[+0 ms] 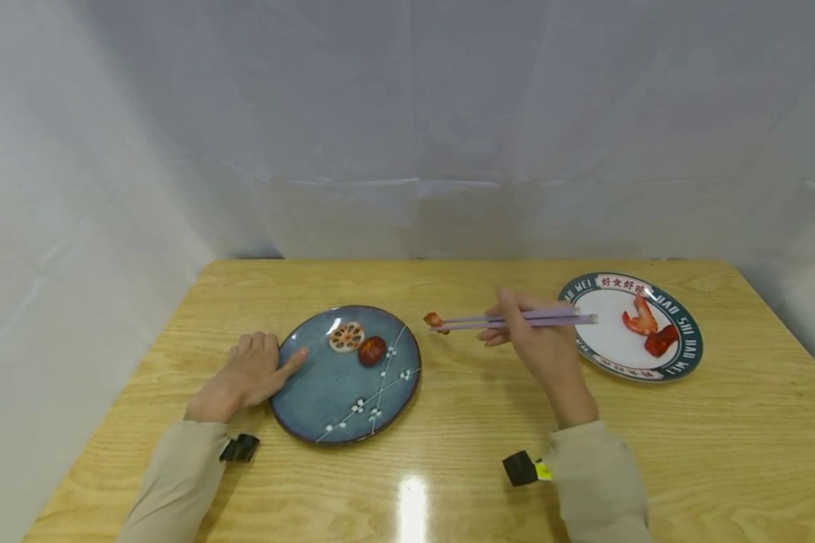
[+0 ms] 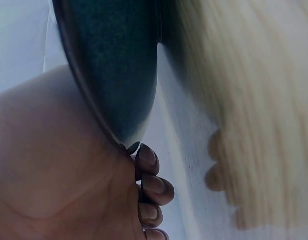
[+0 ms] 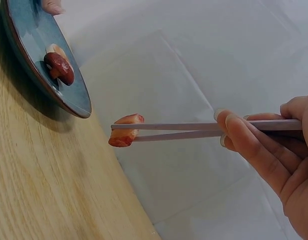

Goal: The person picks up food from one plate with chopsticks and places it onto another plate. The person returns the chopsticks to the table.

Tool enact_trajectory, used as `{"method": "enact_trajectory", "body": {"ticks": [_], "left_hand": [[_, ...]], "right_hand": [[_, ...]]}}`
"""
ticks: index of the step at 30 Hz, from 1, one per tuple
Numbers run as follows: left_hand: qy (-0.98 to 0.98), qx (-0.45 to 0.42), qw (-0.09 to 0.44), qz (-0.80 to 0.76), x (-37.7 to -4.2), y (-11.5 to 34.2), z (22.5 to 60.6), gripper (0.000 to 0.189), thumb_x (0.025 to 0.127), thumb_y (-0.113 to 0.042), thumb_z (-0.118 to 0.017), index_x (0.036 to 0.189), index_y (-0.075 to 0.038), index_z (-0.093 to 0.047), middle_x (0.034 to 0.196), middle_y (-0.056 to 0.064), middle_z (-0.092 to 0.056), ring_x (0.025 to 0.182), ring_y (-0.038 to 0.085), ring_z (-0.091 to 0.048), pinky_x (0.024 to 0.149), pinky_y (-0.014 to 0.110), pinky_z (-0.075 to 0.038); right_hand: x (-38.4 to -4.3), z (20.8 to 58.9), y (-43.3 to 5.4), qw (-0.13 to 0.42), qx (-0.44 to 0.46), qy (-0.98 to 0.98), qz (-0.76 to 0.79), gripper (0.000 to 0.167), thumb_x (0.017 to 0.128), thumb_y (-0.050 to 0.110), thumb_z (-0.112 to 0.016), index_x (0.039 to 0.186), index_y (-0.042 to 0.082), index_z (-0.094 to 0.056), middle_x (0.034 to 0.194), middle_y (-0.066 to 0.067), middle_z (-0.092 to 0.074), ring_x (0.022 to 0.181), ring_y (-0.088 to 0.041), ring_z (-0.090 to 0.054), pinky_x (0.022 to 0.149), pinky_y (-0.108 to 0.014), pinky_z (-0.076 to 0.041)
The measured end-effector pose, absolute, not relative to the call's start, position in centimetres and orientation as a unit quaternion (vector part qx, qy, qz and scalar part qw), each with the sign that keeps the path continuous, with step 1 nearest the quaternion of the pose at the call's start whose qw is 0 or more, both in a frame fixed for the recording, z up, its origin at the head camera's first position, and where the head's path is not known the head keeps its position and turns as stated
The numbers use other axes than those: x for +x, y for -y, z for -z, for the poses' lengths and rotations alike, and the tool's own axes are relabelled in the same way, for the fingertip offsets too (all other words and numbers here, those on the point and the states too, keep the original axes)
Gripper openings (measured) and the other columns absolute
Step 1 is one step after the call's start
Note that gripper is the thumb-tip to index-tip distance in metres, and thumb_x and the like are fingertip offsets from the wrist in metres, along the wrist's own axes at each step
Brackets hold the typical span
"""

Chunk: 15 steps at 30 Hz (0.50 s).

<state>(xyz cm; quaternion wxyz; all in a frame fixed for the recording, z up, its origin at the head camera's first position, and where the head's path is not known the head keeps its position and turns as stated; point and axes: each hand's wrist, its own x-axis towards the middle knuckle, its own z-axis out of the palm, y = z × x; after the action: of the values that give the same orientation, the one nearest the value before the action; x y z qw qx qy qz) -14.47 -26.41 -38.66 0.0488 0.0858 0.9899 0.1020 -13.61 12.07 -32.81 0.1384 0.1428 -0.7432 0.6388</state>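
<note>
My right hand point(image 1: 539, 343) holds a pair of lilac chopsticks point(image 3: 178, 127). Pinched between their tips is a small red and pale piece of food point(image 3: 126, 131), like a chunk of meat, in the air just right of the blue plate point(image 1: 319, 400). My left hand point(image 1: 247, 373) steadies that plate at its left edge, thumb over the rim and fingers outside it. On the plate lie a lotus root slice point(image 1: 346, 337) and a dark red-brown shiitake mushroom point(image 1: 371, 351), side by side; the right wrist view shows the mushroom's stem.
At the right stands a white plate point(image 1: 604, 343) with a dark green lettered rim. It bears a red crab claw point(image 1: 641, 317) and a red food chunk point(image 1: 662, 341). Both plates are on a wooden table point(image 1: 462, 452), with pale sheeting point(image 1: 407, 151) behind.
</note>
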Motion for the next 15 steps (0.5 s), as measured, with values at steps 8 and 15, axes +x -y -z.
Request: {"method": "enact_trajectory", "body": {"ticks": [8,15], "left_hand": [[-0.990,0.083,0.050,-0.105,-14.52,26.48,38.79,0.058,0.100,-0.051,-0.041,0.091,0.006,-0.046,0.093,0.025,-0.049,0.092,0.042,-0.043,0.083,0.057,-0.034],[-0.990,0.084,0.047,-0.104,-14.58,26.51,38.83,0.059,0.100,-0.051,-0.041,0.091,0.007,-0.046,0.095,0.026,-0.049,0.093,0.044,-0.043,0.084,0.057,-0.034]], "right_hand": [[-13.54,32.99,-11.65,0.132,0.154,0.743,-0.638,0.037,0.100,0.015,-0.053,0.084,-0.013,-0.069,0.072,-0.029,-0.066,0.056,-0.019,-0.068,0.051,-0.033,-0.054],[-13.51,32.96,-11.50,0.108,0.155,0.757,-0.625,0.037,0.101,0.018,-0.052,0.086,-0.012,-0.069,0.073,-0.024,-0.068,0.057,-0.017,-0.069,0.053,-0.032,-0.054]]}}
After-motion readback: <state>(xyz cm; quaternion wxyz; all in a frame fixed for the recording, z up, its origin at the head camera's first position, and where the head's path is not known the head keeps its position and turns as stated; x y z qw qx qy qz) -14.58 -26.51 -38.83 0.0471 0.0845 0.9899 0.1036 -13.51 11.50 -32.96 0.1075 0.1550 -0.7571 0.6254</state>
